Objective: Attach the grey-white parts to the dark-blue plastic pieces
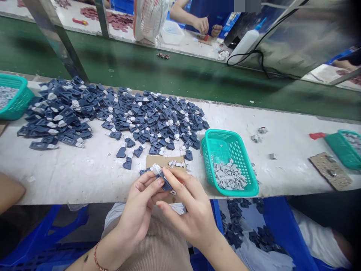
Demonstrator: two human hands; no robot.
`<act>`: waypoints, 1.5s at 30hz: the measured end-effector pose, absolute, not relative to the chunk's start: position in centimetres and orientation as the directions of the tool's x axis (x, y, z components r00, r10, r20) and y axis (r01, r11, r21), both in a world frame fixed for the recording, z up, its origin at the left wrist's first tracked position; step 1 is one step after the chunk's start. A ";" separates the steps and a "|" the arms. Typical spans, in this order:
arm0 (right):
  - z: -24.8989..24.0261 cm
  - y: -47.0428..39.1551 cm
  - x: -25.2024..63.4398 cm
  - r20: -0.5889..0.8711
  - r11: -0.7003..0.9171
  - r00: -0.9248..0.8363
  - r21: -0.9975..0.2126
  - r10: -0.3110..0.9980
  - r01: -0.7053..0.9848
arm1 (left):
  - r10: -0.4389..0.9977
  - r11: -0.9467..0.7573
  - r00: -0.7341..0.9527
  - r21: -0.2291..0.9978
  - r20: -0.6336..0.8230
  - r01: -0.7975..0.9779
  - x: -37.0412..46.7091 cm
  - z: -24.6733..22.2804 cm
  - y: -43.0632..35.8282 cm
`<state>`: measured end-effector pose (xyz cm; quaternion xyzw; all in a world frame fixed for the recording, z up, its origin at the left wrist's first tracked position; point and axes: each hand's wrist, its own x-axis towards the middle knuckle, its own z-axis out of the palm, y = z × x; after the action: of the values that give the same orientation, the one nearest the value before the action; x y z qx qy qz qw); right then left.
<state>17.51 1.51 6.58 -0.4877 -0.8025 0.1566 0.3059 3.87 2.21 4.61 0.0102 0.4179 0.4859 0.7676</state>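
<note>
Over the front edge of the table, my left hand pinches a dark blue plastic part with a pale grey piece at its upper end. My right hand touches the same part with its index finger, the thumb held apart below. A bit of something red shows beneath the right fingers; its shape is hidden. Behind the hands lies a piece of cardboard with small grey pieces on it. A large pile of blue parts with pale tips spreads beyond.
A green basket of small grey pieces stands right of the hands. Other green baskets sit at both ends. Past the table runs a green belt, with a co-worker's hands beyond. Blue crates are below.
</note>
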 end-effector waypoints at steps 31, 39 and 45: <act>6.2 3.0 18.8 0.454 0.473 -0.192 -0.656 0.870 0.588 | 0.779 0.625 0.471 0.457 -0.415 -0.632 4.7 6.5 3.9; 5.9 2.6 21.4 0.372 0.402 -0.183 -0.687 0.910 0.605 | 0.790 0.609 0.458 0.608 -0.407 -0.510 5.0 6.5 5.6; 4.4 5.0 31.1 0.205 -0.049 0.201 -0.571 0.958 0.819 | 0.864 0.504 0.240 0.775 -0.443 -0.382 3.6 6.0 8.5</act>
<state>31.13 5.05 4.42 -0.7150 -0.6215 0.1160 0.2985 3.62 8.52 5.97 0.2669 0.4508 0.4205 0.7407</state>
